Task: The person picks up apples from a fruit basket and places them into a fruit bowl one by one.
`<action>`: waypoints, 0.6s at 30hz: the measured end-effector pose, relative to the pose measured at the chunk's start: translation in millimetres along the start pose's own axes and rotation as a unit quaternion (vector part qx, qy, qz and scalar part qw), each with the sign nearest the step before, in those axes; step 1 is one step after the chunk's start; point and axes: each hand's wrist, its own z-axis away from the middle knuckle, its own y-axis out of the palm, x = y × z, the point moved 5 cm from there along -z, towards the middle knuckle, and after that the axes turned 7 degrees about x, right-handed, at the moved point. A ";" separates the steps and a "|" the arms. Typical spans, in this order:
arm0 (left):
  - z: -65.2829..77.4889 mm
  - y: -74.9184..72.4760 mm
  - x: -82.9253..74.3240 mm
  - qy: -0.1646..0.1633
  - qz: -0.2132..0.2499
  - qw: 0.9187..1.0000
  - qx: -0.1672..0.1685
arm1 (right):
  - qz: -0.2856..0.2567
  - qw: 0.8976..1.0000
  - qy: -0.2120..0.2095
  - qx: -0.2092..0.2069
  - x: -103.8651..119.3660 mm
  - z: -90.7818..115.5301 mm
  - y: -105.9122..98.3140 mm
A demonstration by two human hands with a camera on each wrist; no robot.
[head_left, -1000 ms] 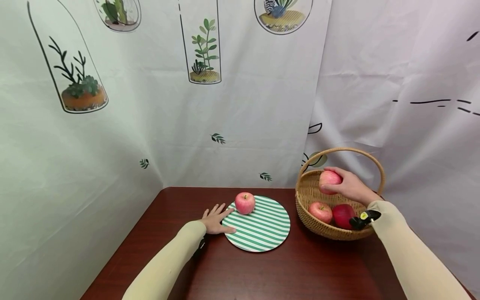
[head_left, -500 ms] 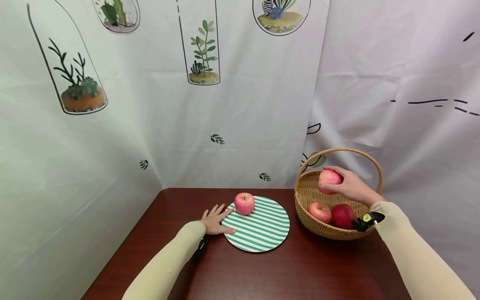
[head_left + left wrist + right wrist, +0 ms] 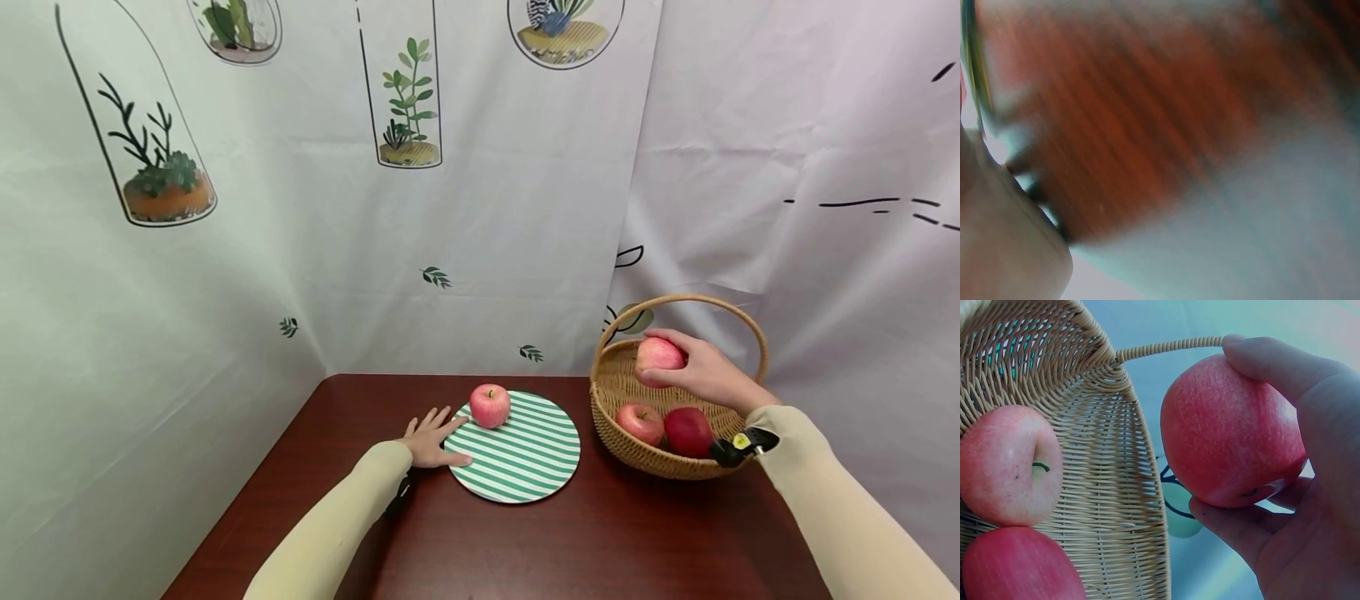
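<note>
My right hand [image 3: 703, 372] grips a pink-red apple [image 3: 660, 362] between thumb and fingers, above the wicker basket [image 3: 622, 446] and under its arched handle. In the right wrist view the held apple [image 3: 1229, 434] is clear of the basket wall. Two more apples lie in the basket: a paler one [image 3: 640, 424] with its stem showing and a darker red one [image 3: 688, 432]. My left hand [image 3: 430, 443] lies with fingers spread at the left edge of a round green-and-white striped placemat [image 3: 525, 458], its thumb on the mat. Another apple [image 3: 490, 406] sits on the mat's far left part.
A dark reddish-brown table [image 3: 465, 550] carries the mat and the basket. Behind it hangs a white cloth [image 3: 480, 217] printed with plants in jars. The left wrist view is mostly blurred brown tabletop [image 3: 1122, 125], with part of the hand at its left edge.
The right forearm and wrist have shifted slightly to the right, while the held apple stays nearly in place over the basket. The left hand, mat and other apples have not moved.
</note>
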 end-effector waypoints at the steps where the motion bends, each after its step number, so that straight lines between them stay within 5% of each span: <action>1: -0.8 0.4 0.6 0.000 0.001 1.000 -0.002 | 0.002 1.000 -0.001 -0.001 1.1 0.6 -0.5; 18: 3.4 -3.2 -5.5 -0.011 -0.007 1.000 -0.002 | 0.020 0.999 -0.025 -0.008 21.1 14.8 -4.4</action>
